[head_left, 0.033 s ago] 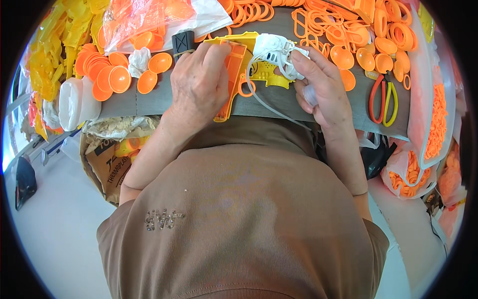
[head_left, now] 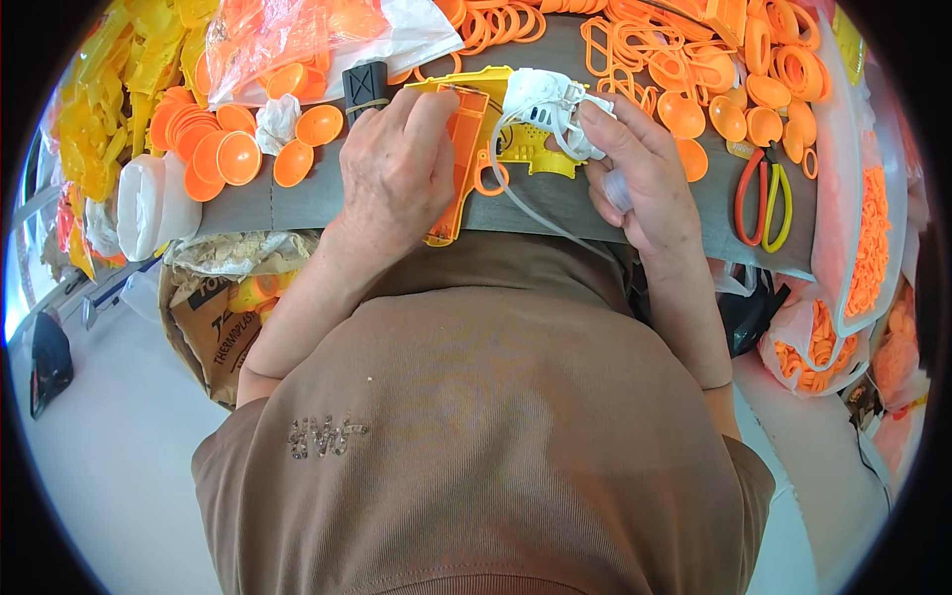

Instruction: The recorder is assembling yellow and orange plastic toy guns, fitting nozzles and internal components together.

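My left hand [head_left: 402, 164] is closed, its curled fingers at the left edge of a yellow plastic shell [head_left: 540, 164] with a long orange part [head_left: 466, 134] inside it. The fingertips are partly hidden. A small orange ring [head_left: 489, 178] projects from the shell's side. In my right hand [head_left: 645, 164] is a white plastic mechanism [head_left: 535, 91], held between thumb and fingers over the shell's right end. From it a thin clear tube [head_left: 526, 208] loops down toward my shirt. A clear round piece [head_left: 617, 188] shows under my right palm.
Orange cups [head_left: 239, 157] lie left, beside a crumpled white tissue [head_left: 281, 124] and a black block [head_left: 365, 87]. Pliers [head_left: 762, 203] with red and yellow handles lie right, below more orange cups and rings. Yellow parts [head_left: 109, 119] are heaped far left. A bin [head_left: 838, 248] of small orange parts stands right.
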The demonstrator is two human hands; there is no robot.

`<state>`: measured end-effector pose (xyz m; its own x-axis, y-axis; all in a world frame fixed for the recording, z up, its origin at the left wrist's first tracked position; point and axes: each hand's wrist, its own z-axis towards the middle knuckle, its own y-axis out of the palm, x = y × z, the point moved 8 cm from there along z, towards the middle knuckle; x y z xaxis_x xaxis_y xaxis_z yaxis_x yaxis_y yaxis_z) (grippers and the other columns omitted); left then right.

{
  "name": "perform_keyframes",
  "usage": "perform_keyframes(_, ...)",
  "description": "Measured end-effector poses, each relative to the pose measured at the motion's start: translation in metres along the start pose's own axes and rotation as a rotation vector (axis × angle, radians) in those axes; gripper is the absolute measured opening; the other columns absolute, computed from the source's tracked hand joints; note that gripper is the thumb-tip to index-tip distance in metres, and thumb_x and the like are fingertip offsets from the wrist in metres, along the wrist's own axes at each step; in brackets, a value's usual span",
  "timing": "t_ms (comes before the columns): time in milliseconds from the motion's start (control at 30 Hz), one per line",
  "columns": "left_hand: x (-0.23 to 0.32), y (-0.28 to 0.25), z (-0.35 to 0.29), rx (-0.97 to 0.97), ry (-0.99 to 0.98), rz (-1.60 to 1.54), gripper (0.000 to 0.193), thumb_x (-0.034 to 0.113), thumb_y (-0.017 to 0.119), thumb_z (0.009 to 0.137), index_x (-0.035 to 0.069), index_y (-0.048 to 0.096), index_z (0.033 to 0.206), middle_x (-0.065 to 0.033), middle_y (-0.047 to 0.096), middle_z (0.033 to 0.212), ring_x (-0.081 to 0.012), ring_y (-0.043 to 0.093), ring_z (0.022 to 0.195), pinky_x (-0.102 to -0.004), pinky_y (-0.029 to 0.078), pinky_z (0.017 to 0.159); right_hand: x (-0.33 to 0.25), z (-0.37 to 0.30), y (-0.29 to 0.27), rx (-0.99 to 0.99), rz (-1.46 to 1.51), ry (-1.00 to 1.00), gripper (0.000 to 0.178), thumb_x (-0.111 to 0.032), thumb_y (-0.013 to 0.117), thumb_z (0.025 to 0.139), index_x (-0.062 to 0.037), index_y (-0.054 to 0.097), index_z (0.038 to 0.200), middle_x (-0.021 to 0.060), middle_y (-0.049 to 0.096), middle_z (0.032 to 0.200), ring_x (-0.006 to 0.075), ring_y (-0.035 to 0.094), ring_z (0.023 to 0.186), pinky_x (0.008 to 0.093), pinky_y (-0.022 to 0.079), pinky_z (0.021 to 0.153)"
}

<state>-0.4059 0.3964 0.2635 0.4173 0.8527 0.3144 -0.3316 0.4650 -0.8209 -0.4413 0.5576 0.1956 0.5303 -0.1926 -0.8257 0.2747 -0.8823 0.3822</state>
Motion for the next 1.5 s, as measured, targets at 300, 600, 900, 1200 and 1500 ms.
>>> perform_keyframes(300, 0.002, 0.002, -0.001, -0.016, -0.014, 0.075, 0.027, -0.005, 0.058, 0.067, 0.004, 0.052, 0.092, -0.0081, 0.052, 0.074, -0.0259, 0.052, 0.061, -0.0347, 0.038, 0.056, -0.002, -0.002, 0.003, -0.001, -0.01, 0.016, 0.033, -0.024, 0.058, 0.089, 0.001, 0.054, 0.11, 0.007, 0.061, 0.084, 0.0014, 0.035, 0.038, 0.0166, 0.025, 0.03)
perform_keyframes(600, 0.004, -0.027, 0.009, 0.039, -0.192, -0.196, 0.029, 0.003, 0.065, 0.071, 0.004, 0.056, 0.098, -0.0088, 0.057, 0.084, -0.0271, 0.055, 0.076, -0.0346, 0.04, 0.063, -0.022, -0.005, 0.007, 0.03, -0.052, -0.057, 0.032, -0.024, 0.067, 0.084, 0.002, 0.056, 0.1, 0.0038, 0.058, 0.074, 0.0005, 0.035, 0.038, 0.0184, 0.024, 0.031)
perform_keyframes(900, 0.008, -0.016, 0.018, 0.001, -0.074, -0.394, 0.014, 0.004, 0.068, 0.069, 0.005, 0.057, 0.077, -0.0058, 0.055, 0.067, -0.0239, 0.054, 0.066, -0.0335, 0.039, 0.063, -0.028, 0.005, 0.022, -0.216, -0.161, 0.045, 0.019, -0.016, 0.06, 0.086, -0.0017, 0.055, 0.098, 0.0032, 0.059, 0.078, 0.0015, 0.045, 0.047, 0.0163, 0.033, 0.038)
perform_keyframes(1200, 0.012, -0.019, 0.02, -0.022, 0.005, -0.39, 0.013, 0.0, 0.065, 0.068, 0.004, 0.054, 0.073, -0.0069, 0.054, 0.073, -0.025, 0.054, 0.072, -0.0347, 0.04, 0.066, -0.014, 0.005, 0.033, -0.255, -0.355, 0.005, 0.024, -0.01, 0.06, 0.085, 0.0062, 0.06, 0.103, 0.0062, 0.065, 0.089, 0.0074, 0.06, 0.079, 0.0223, 0.047, 0.069)
perform_keyframes(1500, 0.033, -0.014, 0.005, 0.01, 0.21, -0.268, 0.014, 0.003, 0.061, 0.064, 0.006, 0.056, 0.077, -0.006, 0.051, 0.076, -0.0239, 0.05, 0.071, -0.0352, 0.039, 0.068, -0.021, 0.005, 0.036, -0.23, -0.247, -0.061, 0.02, -0.011, 0.06, 0.085, 0.0051, 0.062, 0.097, 0.0044, 0.065, 0.083, 0.0057, 0.057, 0.071, 0.0206, 0.045, 0.063)
